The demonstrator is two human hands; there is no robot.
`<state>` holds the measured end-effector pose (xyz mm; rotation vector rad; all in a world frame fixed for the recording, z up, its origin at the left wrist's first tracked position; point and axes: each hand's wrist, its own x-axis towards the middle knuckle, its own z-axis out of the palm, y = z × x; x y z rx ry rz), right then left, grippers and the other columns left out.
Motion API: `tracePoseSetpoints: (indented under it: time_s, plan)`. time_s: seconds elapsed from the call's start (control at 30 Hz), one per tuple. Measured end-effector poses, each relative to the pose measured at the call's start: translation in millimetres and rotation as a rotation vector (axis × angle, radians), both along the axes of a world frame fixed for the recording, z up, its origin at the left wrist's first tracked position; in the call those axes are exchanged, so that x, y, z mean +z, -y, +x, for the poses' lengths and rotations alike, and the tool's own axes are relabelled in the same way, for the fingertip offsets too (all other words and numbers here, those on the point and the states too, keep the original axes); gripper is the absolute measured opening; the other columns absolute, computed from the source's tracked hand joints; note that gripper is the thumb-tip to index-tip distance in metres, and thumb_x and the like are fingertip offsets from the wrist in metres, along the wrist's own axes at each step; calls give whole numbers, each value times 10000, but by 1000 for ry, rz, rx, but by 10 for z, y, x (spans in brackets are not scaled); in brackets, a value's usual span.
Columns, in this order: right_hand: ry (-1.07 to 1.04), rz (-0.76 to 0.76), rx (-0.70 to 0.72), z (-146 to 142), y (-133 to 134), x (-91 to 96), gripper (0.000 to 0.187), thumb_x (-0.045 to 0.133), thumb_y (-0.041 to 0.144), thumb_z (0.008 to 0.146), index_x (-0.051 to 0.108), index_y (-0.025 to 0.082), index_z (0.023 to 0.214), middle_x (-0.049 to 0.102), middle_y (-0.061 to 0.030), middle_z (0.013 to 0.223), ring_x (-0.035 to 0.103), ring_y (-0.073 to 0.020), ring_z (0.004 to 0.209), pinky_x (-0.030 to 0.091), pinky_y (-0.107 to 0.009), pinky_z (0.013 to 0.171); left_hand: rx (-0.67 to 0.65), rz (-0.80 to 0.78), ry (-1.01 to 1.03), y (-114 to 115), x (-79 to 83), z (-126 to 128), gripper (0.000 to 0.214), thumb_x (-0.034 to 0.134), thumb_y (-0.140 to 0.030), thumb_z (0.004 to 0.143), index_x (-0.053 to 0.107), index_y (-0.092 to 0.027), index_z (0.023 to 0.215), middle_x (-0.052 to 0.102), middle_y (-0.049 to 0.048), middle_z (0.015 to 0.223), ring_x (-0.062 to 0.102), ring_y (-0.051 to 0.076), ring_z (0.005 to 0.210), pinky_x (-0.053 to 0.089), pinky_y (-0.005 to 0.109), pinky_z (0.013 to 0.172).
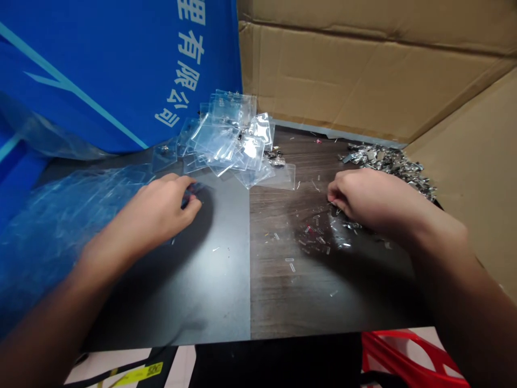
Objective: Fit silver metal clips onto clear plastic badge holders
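Note:
My left hand (169, 207) is closed over the left half of the table, its thumb and fingers curled round a clear plastic badge sleeve (204, 187), which is blurred and mostly hidden. To the right, my right hand (363, 194) pinches its fingertips together just above the tabletop; whatever is in them is too small to make out. Beside that hand lies a heap of metal badge clips (388, 161). Between and beyond both hands, clear badge sleeves (220, 137) are piled, some with metal clips attached.
Loose clear sleeves (81, 199) spread across the left side. Small clear plastic strips (291, 264) are scattered over the dark table (266, 307). A cardboard wall (323, 75) stands behind and at right, a blue printed banner (100, 59) at back left. Red plastic (404, 355) shows below the front edge.

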<state>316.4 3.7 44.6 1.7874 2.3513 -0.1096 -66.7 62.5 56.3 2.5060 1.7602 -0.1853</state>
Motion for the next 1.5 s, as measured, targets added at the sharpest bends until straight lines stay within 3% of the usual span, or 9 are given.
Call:
tracePoseSetpoints:
  time_s: [0.27,0.37,0.5,0.63,0.77,1.0,1.2,1.33,1.5]
  plan:
    - [9,219,-95,-293,114,138,195,480,177,1007,673,200,1017,709,-147,892,604,-260,700,388,-401,616,86,210,163,75,54,75,480,412,-242,1038,767,-76,1316,803,216,1297,757,414,1205,571,552,1083]
    - [-139,319,-130,-452,174,157,201,484,178,1014,663,199,1102,703,-158,922,613,-292,766,446,-423,668,77,239,476,188,46,192,384,456,-237,1042,785,-127,1207,834,121,1177,792,295,1129,596,434,1051]
    - [-395,366,-68,-639,210,140,231,477,104,1010,649,201,1129,720,-143,1021,648,-302,932,513,-457,831,94,85,943,353,-16,430,237,549,-230,1018,755,-125,1068,821,98,1030,787,210,951,628,368,948]
    - [-678,256,-15,-746,215,27,231,484,63,1012,632,228,1080,729,-90,1025,676,-255,937,537,-440,873,117,-158,1155,440,-150,585,149,602,-222,999,725,-137,988,783,82,909,741,192,859,610,398,914]
    - [-1000,73,-42,-803,198,-108,151,538,117,1010,620,241,1035,757,-51,1019,723,-218,954,585,-406,902,187,-362,1408,453,-277,646,36,682,-200,940,654,-184,957,710,48,835,668,167,763,535,322,718]
    - [-1410,-408,-185,-992,226,-240,30,648,210,991,669,226,977,754,-7,878,753,-159,802,620,-330,804,276,-497,1617,456,-346,657,428,726,-86,718,590,-217,1102,582,-21,819,548,127,711,454,238,592]
    - [-1452,-375,-166,-1069,269,-270,52,697,264,965,682,217,948,721,6,808,691,-154,755,550,-303,726,86,-585,1592,525,-480,578,757,858,-206,821,529,-308,1495,519,-3,967,520,140,823,506,235,678]
    - [-1457,-345,-134,-1081,290,-277,76,696,295,960,701,219,961,707,6,820,667,-158,761,529,-305,721,-46,-568,1550,542,-476,575,785,876,-227,862,454,-310,1518,478,-14,950,490,139,802,508,238,693]
    - [-1467,-327,-71,-1083,298,-299,94,699,289,966,740,207,944,716,-2,843,641,-157,755,499,-299,705,-82,-506,1535,545,-448,534,688,815,-223,930,444,-288,1506,492,-2,985,500,133,795,495,245,695]
